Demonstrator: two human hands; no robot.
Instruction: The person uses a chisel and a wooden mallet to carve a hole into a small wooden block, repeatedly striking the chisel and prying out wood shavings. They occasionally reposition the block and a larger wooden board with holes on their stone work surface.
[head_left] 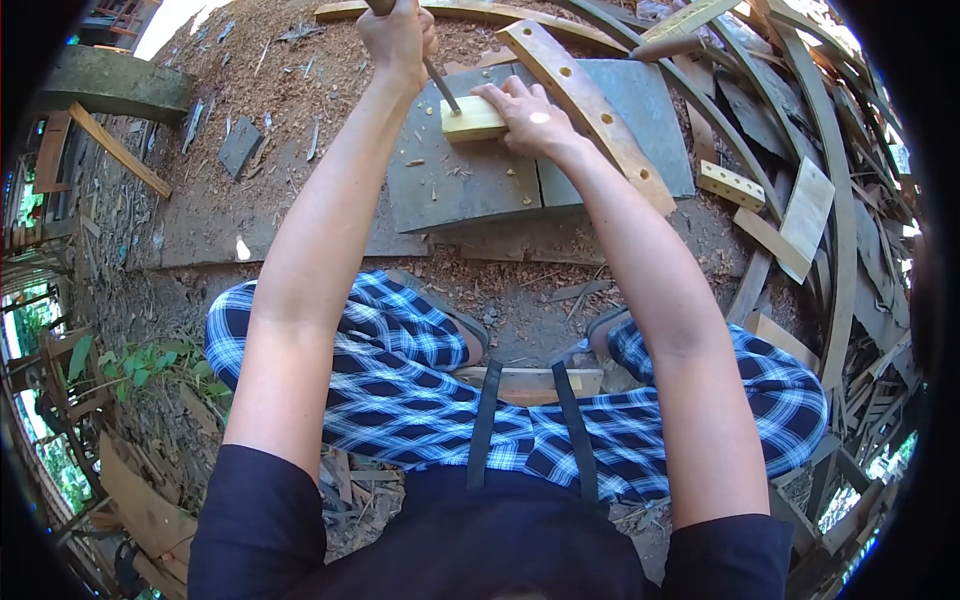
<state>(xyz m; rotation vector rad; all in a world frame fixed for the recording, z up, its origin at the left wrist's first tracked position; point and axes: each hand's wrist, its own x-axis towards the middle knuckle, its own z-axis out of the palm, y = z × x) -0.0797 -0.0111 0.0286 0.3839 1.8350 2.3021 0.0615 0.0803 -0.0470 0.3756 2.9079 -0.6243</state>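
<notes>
My left hand (393,42) is closed in a fist around a thin metal-shafted tool (440,83) with a dark handle. Its tip meets the top of a pale yellow wooden block (474,119) near the block's left end. My right hand (530,117) grips the right end of that block, fingers over the top, against a grey board (465,190). Just right of this hand, a long plank with several round holes (590,105) lies slantwise across the board.
A small yellow block with a row of holes (732,186) rests right of the board. Offcuts and long wooden strips (840,240) pile up along the right side. Wood chips cover the ground (270,100). A curved concrete-like edge (120,80) stands at upper left.
</notes>
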